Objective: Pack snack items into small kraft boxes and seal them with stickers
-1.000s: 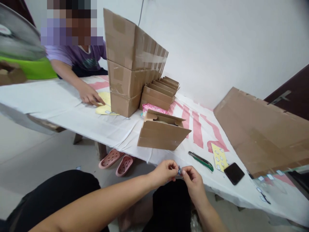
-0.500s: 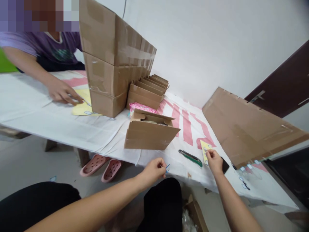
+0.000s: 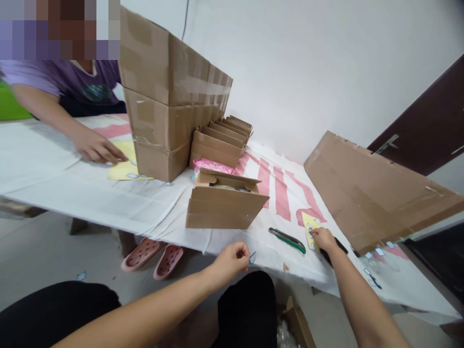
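My left hand [image 3: 234, 258] is closed in a pinch over the table's front edge. A small clear sticker with a blue border [image 3: 252, 257] juts from its fingertips. At the right, my right hand [image 3: 324, 238] has its fingers bent together, with the tips at a yellow sheet [image 3: 306, 223] that carries several small blue-edged white stickers. Whatever may be between those fingertips is too small to make out. A dark flat object [image 3: 340, 245] lies partly hidden behind that hand. Between my hands rests a green utility knife [image 3: 290, 240]. An upright cardboard box [image 3: 224, 208] with open flaps stands beyond my left hand.
Stacked cardboard boxes [image 3: 152, 116] rise at the left, beside a row of open boxes [image 3: 217, 145] and a pink packet [image 3: 213, 166]. A co-worker's hand [image 3: 96, 146] is on another yellow sheet [image 3: 121, 170]. A big cardboard panel [image 3: 380, 193] leans at the right.
My right hand has shifted slightly right and its fingertips now meet the yellow sheet lower down. My left hand still holds the small sticker, now turned more toward the camera.
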Motion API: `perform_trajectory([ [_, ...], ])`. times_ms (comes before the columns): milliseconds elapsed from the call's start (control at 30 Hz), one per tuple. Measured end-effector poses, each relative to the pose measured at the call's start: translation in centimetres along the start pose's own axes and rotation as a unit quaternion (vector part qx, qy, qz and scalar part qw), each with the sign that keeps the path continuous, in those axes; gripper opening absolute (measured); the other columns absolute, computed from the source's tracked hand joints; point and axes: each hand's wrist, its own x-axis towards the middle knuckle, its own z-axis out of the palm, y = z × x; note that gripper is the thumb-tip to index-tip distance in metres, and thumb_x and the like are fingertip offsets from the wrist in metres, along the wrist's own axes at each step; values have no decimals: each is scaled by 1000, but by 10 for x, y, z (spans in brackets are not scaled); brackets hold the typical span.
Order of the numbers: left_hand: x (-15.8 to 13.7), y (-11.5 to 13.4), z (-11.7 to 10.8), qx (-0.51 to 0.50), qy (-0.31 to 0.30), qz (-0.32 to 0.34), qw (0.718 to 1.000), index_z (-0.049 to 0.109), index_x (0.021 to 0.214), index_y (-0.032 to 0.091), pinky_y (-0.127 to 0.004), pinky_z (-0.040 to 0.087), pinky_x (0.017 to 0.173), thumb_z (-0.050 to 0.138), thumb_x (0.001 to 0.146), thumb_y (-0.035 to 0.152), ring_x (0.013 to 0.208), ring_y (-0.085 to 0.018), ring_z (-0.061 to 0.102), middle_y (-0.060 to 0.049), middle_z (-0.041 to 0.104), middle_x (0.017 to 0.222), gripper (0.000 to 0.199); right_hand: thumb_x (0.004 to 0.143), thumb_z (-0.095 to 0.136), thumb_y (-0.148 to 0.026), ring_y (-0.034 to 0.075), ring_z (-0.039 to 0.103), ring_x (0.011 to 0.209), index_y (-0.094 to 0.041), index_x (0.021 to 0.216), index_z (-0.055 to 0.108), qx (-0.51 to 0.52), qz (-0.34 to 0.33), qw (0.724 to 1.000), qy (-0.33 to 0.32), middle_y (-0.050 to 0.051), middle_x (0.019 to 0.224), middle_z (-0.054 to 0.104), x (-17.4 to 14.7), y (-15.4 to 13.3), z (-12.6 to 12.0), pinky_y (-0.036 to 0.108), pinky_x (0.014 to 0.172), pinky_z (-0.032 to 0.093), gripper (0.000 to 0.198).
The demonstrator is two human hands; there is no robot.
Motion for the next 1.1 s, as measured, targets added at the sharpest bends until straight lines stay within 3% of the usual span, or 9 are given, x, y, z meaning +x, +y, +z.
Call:
perform_trajectory([
  [133,1,0,1,-2,-3,-2,1000,50,63,18,-22,32,49,54,60,23,46,-10,46,5,52,48,7,68,51,-20,21,61,76,-18,73,72,39,-27,998,42,11,83,69,-3,-15,-15,31,70,44,22],
  [267,2,3,3,-29,12,-12,999,51,64,17,-22,32,50,56,60,25,48,-10,47,6,49,48,10,80,44,-32,20,61,78,-16,96,67,110,-96,987,62,9,92,68,-44,-67,-12,33,72,48,32],
  [367,1,5,2,-48,17,-16,999,52,64,17,-21,32,50,59,60,26,49,-10,47,6,49,50,13,84,49,-40,18,61,79,-20,94,66,166,-185,968,23,5,88,68,-101,-120,-7,30,75,49,29],
  [433,0,6,2,-53,16,-12,998,52,64,16,-21,31,50,60,60,28,49,-9,46,6,49,51,15,86,51,-34,18,61,82,-21,92,67,229,-294,927,-45,5,90,67,-139,-152,-6,31,75,49,22],
  [500,-2,6,1,-55,12,-6,998,54,65,16,-22,31,50,61,59,31,49,-9,46,6,49,53,17,86,53,-29,19,61,85,-22,93,67,262,-339,899,-94,6,91,68,-167,-175,-4,32,76,48,16],
  [633,-4,7,0,-65,7,15,998,55,63,16,-22,32,51,64,60,33,49,-8,44,5,49,53,20,83,57,-28,19,61,82,-23,92,68,289,-302,898,-135,5,88,69,-186,-194,9,31,73,48,15],
  [900,-4,6,1,-37,11,25,999,57,61,15,-23,34,55,68,59,32,54,-10,46,3,53,54,20,75,62,-28,16,59,66,-20,77,69,342,-178,911,-148,2,71,70,-184,-195,21,28,65,47,12],
  [1100,-2,-1,5,7,9,29,1000,55,64,17,-23,32,53,58,60,30,51,-11,45,4,52,52,14,74,62,-34,13,54,60,-17,72,63,418,-120,878,-201,0,64,63,-183,-186,25,25,59,43,16],
])
